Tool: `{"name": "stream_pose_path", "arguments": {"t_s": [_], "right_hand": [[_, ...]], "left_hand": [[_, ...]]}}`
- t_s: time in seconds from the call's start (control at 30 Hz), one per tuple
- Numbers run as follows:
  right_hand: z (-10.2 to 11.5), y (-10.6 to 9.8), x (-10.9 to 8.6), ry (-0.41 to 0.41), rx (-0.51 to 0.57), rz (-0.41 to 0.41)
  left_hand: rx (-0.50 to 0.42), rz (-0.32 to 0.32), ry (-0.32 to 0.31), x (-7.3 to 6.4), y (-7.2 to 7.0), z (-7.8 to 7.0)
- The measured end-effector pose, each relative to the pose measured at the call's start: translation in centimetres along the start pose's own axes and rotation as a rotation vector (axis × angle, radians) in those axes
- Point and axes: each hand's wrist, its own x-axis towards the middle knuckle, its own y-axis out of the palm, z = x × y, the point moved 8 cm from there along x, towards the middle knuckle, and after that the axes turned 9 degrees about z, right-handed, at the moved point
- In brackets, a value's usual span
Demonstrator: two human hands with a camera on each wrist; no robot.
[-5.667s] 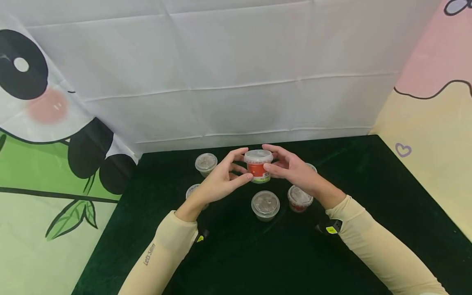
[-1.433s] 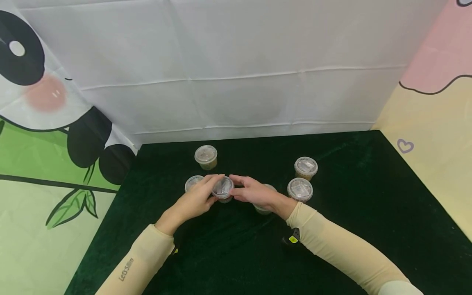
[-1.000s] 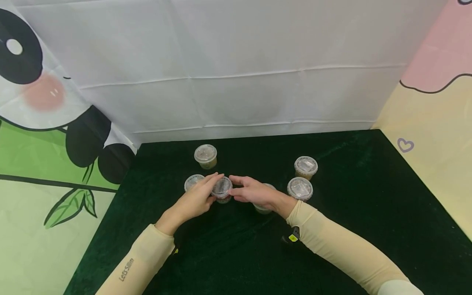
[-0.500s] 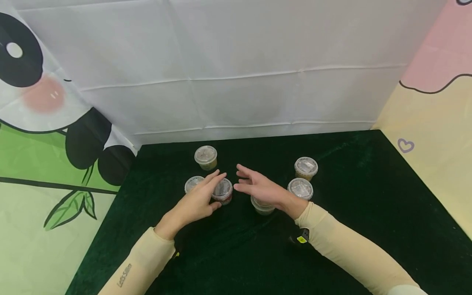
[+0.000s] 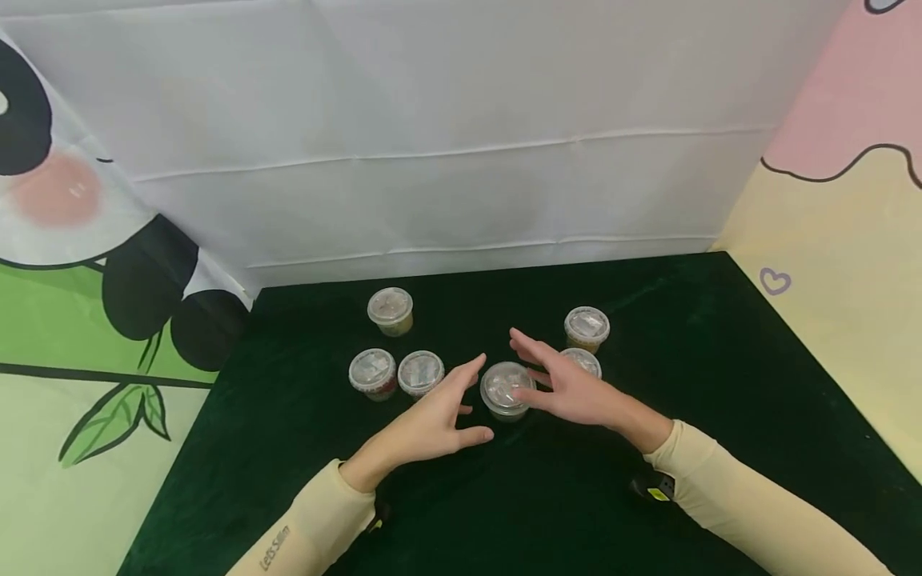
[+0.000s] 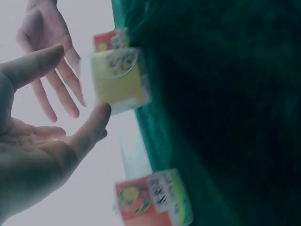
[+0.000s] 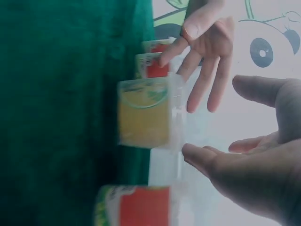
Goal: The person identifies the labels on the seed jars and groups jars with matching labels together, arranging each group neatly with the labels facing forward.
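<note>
A lidded plastic cup with yellow contents stands upright on the dark green cloth, between both hands. To its left my left hand is spread, thumb apart from the fingers. My right hand is on the other side with fingers extended, its thumb overlapping the clear lid in the head view. Neither hand grips the cup; whether a fingertip touches it I cannot tell. In the right wrist view the yellow cup sits below the fingertips' level. Just left of it, a red-labelled cup is partly covered by my left hand.
Another red-labelled cup stands at far left, with a paler cup behind it. On the right are a cup at the back and one partly behind my right hand. A white cloth wall rises behind the table.
The red-labelled cup, earlier held up in both hands, was set down beside the left one and released. Both hands then moved right, to either side of the yellow cup.
</note>
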Motion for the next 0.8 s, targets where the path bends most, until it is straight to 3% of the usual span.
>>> {"name": "stream_pose_path", "arguments": {"t_s": [0.23, 0.43, 0.8], "right_hand": [[-1.8, 0.9, -1.3, 0.0, 0.064, 0.048], [-2.3, 1.3, -1.2, 0.002, 0.057, 0.059], [-3.7, 2.2, -0.7, 0.146, 0.027, 0.079]], "left_hand": [[-0.101, 0.0, -0.042, 0.7, 1.3, 1.2], [-0.13, -0.018, -0.071, 0.8, 2.1, 1.7], [-0.156, 0.01, -0.108, 0.5, 2.7, 2.1]]}}
